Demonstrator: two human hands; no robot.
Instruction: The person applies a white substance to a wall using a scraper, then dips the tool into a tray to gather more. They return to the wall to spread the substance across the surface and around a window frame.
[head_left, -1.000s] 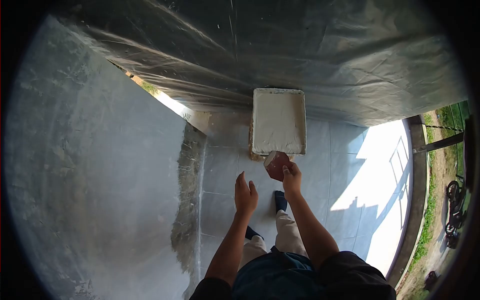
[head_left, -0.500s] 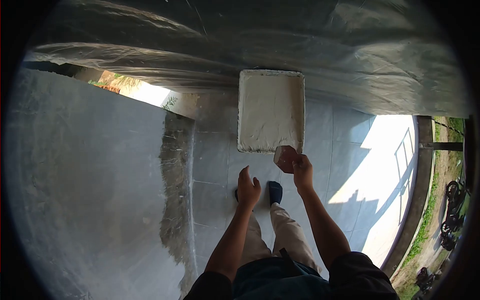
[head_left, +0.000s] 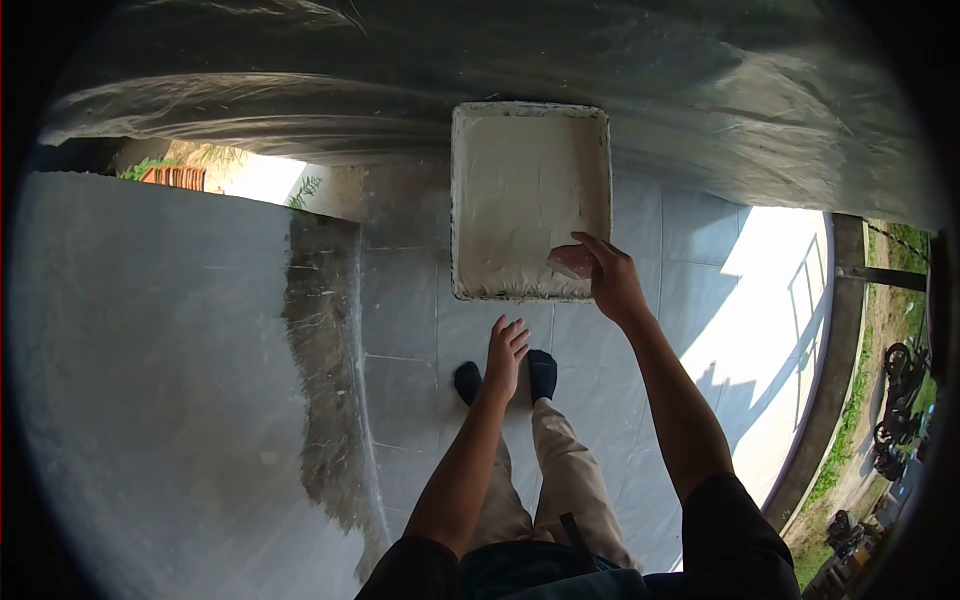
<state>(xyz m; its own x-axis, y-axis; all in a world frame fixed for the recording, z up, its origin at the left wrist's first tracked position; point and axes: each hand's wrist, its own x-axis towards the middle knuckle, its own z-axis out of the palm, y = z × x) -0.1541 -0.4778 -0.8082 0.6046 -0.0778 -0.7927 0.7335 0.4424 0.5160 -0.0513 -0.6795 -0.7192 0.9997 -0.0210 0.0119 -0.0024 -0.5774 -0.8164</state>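
A rectangular tray (head_left: 457, 205) holds a smooth layer of off-white paste (head_left: 520, 185), its rim crusted with dried residue. My right hand (head_left: 617, 283) grips a small, flat, reddish scraper (head_left: 571, 262) over the tray's near right corner. The scraper's front edge overlaps the paste in this view. My left hand (head_left: 506, 352) is held just short of the tray's near side, fingers extended and nothing in it.
Plastic sheeting (head_left: 480, 60) hangs beyond the tray. To the left is a grey wall surface (head_left: 180, 360) with a rough dark strip (head_left: 325, 400) along its edge. Grey floor tiles (head_left: 400, 300) lie below my feet, with a sunlit patch and parked motorcycles (head_left: 895, 400) to the right.
My right hand has carried the scraper forward from the tray's near edge to over the paste, tilting it flatter. The tray appears larger and closer. My left hand has turned, fingers still extended.
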